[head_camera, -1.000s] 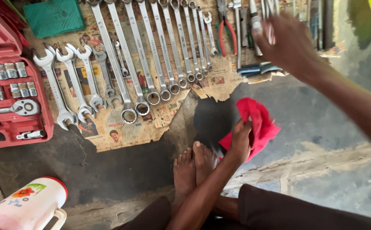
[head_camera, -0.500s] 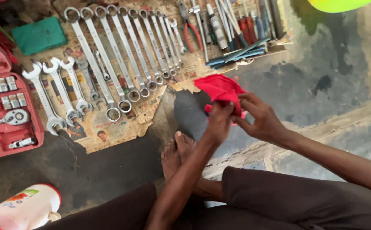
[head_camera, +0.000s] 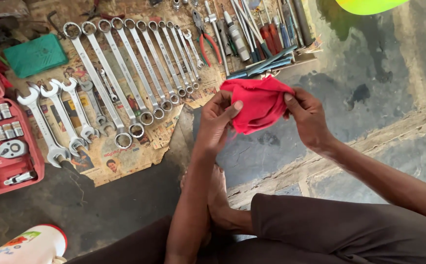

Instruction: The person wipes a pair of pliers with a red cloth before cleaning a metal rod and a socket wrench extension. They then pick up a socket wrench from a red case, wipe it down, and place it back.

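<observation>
A stained concrete floor (head_camera: 379,93) carries newspaper (head_camera: 125,156) laid out with wrenches (head_camera: 125,88) in size order (sheet keeps them off the grime). Above it, the left hand (head_camera: 218,122) and right hand (head_camera: 308,115) each pinch an edge of a red rag (head_camera: 257,102), fingers closed, stretching it between them.

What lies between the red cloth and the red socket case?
In the head view, rows of wrenches on newspaper fill the stretch between the red cloth, held in both hands, and the socket case.
</observation>
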